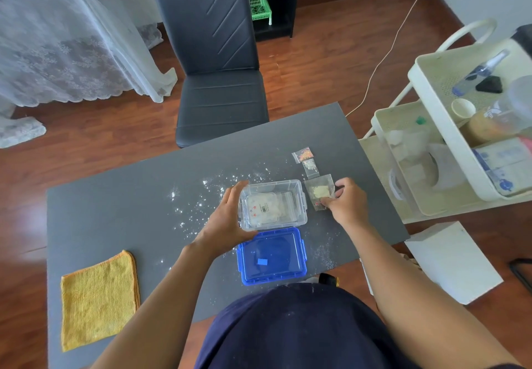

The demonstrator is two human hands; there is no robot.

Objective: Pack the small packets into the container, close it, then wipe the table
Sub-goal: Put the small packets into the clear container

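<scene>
A clear plastic container [299,195] stands open on the grey table [121,207], with a few packets lying inside. My left hand [230,216] grips its left side. Its blue lid [272,255] lies flat just in front of it. To the right, my right hand [347,200] pinches a small clear packet of pale bits [318,191] that lies on the table. Two more small packets [306,159] rest farther back. White glitter-like specks [198,198] are scattered left of the container. A folded yellow cloth [99,296] lies at the near left.
A dark chair [218,80] stands at the table's far edge. A white cart [449,144] with bottles and a cup is close to the right edge. A white board [452,262] lies on the wooden floor at the right. Lace curtains hang at the far left.
</scene>
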